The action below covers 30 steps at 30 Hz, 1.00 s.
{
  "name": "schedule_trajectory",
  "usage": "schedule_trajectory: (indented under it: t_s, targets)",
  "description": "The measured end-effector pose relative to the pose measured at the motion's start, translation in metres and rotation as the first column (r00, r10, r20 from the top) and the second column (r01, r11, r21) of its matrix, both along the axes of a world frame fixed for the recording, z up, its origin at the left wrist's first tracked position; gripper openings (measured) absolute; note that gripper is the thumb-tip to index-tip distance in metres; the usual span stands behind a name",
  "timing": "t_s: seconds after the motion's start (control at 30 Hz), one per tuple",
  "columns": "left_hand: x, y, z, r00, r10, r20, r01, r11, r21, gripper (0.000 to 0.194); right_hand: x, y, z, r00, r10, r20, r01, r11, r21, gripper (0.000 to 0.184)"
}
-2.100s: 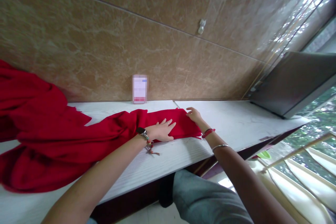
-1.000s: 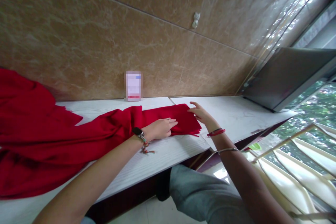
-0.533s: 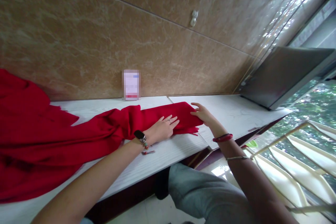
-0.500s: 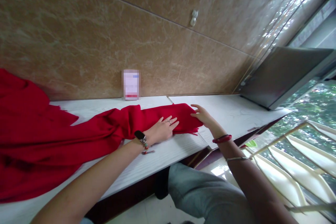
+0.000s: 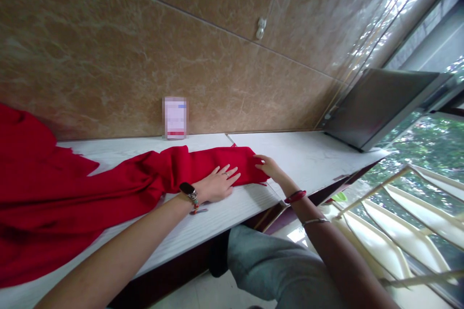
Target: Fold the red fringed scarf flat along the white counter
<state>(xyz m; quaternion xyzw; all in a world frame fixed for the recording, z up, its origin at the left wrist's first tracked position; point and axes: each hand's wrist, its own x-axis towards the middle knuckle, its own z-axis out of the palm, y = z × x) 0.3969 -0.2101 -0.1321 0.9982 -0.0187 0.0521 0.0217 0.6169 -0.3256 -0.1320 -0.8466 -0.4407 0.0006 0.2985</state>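
Observation:
A long red fringed cloth, seemingly a scarf (image 5: 126, 178), stretches along the white countertop (image 5: 290, 154). Its right end lies as a flat, folded strip, while the left part is loose and bunched. My left hand (image 5: 217, 184), wearing a ring and a dark wristband, rests flat on the strip's front edge with fingers spread. At the strip's right end is my right hand (image 5: 268, 168), its fingers bent, apart and touching the scarf's edge. No cloth shows pinched in the right hand, though its underside is hidden.
A phone-like upright panel (image 5: 175, 118), blurred, leans against the brown marbled wall (image 5: 145, 58). A dark grey metal box-like appliance (image 5: 380, 106) stands at the counter's far right. Below it is a cream slatted rack (image 5: 391, 222). My grey-clad leg (image 5: 275, 260) is beneath the counter edge.
The whole view has shifted slightly, so things sit a little further left. My right hand's fingers have come down a little along the scarf's end. The left hand stays flat on the cloth.

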Motion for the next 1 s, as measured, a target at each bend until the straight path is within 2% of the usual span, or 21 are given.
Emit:
schedule_trajectory:
  t_s: [0.1,0.2,0.3,0.4,0.5,0.63,0.77,0.83,0.9,1.0]
  targets:
    - [0.001,0.001,0.007,0.999,-0.002,-0.046,0.000,0.999,-0.053,0.047,0.005,-0.002,0.006,0.998,0.002,0.057,0.000,1.000,-0.028,0.042]
    - [0.011,0.008,0.020,1.000,-0.025,-0.003,0.025,0.998,-0.049,0.044,0.006,0.008,0.019,0.989,0.037,0.143,-0.033,0.999,-0.028,0.039]
    - [0.029,0.020,0.025,0.989,0.118,0.085,-0.114,0.992,-0.060,0.045,-0.002,0.033,0.025,0.970,0.130,0.203,-0.124,0.991,-0.044,0.036]
    - [0.044,0.032,0.016,0.950,0.295,0.097,-0.288,0.954,-0.081,0.048,-0.012,0.057,0.014,0.922,0.289,0.259,-0.253,0.954,-0.162,0.040]
    - [0.051,0.040,-0.001,0.936,0.342,0.081,-0.336,0.939,-0.076,0.049,-0.013,0.067,-0.003,0.879,0.391,0.273,-0.318,0.907,-0.276,0.043]
    - [0.051,0.043,-0.014,0.934,0.344,0.092,-0.338,0.938,-0.077,0.051,0.002,0.057,-0.015,0.924,0.311,0.220,-0.211,0.898,-0.386,0.045]
    - [0.049,0.041,-0.013,0.911,0.401,0.098,-0.392,0.914,-0.106,0.053,0.015,0.045,-0.003,0.967,0.165,0.196,-0.070,0.905,-0.419,0.046]
    - [0.048,0.041,-0.012,0.900,0.425,0.101,-0.413,0.903,-0.118,0.054,0.012,0.045,0.006,0.967,0.119,0.225,-0.024,0.923,-0.384,0.048]
    - [0.047,0.040,-0.011,0.896,0.430,0.107,-0.416,0.900,-0.131,0.054,0.001,0.048,0.013,0.959,0.121,0.255,-0.040,0.953,-0.302,0.049]
    - [0.045,0.040,-0.012,0.895,0.430,0.119,-0.413,0.899,-0.147,0.054,-0.023,0.055,0.010,0.927,0.261,0.268,-0.198,0.950,-0.240,0.049]
